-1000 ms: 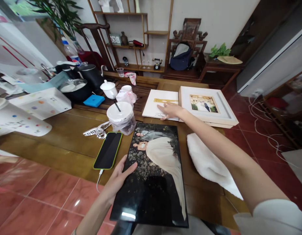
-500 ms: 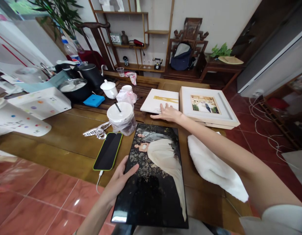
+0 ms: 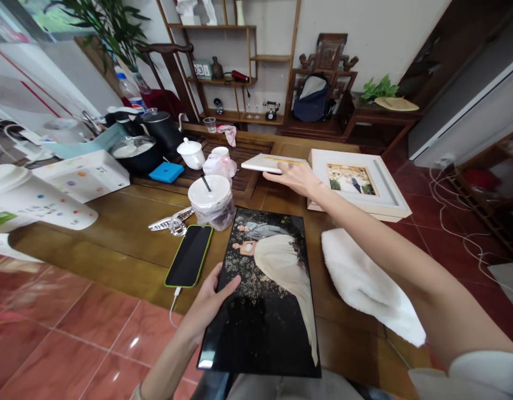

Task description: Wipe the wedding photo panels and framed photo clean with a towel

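My left hand (image 3: 209, 303) grips the left edge of a glossy black photo panel (image 3: 267, 289) showing a couple in wedding dress; its near end rests toward my lap. My right hand (image 3: 296, 176) reaches across the wooden table (image 3: 115, 239) and holds the near edge of a flat white album (image 3: 268, 163), lifted off the table and seen almost edge-on. A white framed wedding photo (image 3: 356, 183) lies just right of that hand. A white folded cloth (image 3: 365, 280) lies under my right forearm.
A phone with a green case (image 3: 190, 254) lies left of the panel, beside a lidded plastic tub (image 3: 212, 200) and metal tongs (image 3: 171, 222). Pots, a white teapot (image 3: 191, 153), a blue box (image 3: 168, 172) and dotted white boxes (image 3: 79, 175) crowd the left. Shelves and a backpack stand behind.
My right hand has lifted the white album's near edge off the table, so it now shows nearly edge-on. The left hand still holds the panel; the view shifted slightly.
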`<action>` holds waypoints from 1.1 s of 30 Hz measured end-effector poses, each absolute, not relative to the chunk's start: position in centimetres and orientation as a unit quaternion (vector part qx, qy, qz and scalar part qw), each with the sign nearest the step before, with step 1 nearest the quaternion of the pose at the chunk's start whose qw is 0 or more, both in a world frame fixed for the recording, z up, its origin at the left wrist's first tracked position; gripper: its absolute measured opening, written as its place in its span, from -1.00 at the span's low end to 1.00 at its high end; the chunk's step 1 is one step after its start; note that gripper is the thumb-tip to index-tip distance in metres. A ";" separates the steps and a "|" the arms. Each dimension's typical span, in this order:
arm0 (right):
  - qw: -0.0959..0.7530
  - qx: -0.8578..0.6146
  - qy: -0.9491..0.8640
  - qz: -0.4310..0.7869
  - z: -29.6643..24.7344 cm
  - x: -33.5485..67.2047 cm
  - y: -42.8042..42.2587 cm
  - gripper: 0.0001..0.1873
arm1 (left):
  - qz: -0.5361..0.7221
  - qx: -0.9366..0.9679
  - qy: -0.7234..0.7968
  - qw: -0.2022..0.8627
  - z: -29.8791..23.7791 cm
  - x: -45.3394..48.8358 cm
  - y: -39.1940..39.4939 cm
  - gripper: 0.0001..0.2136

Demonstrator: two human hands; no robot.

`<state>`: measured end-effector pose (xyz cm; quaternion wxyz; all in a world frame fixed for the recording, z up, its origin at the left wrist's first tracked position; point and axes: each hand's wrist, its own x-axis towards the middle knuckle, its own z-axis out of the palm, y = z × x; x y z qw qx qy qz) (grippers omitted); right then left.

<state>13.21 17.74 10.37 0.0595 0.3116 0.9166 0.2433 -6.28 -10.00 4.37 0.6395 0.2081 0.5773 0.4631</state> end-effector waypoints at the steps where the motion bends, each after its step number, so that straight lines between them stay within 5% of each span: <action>1: 0.048 0.319 0.914 0.245 10.9 13.5 17.7 -0.25 | 0.463 0.213 0.577 0.638 4.5 -6.2 -10.0 -0.42; 5: -0.042 0.388 0.895 0.217 12.7 14.6 17.4 -0.16 | 0.486 0.177 0.558 0.649 4.9 -5.9 -10.1 -0.41; 12: -0.217 0.474 0.838 0.161 16.1 16.0 16.4 -0.40 | 0.501 0.101 0.485 0.709 3.8 -6.5 -12.0 -0.37; 19: -0.291 0.531 0.761 0.232 17.0 17.9 15.6 -0.45 | 0.436 0.108 0.467 0.762 3.0 -8.0 -14.3 -0.20; 33: -0.431 0.533 0.719 0.116 15.0 20.6 16.9 -0.46 | 0.554 0.089 0.512 0.651 2.4 -5.8 -14.5 -0.49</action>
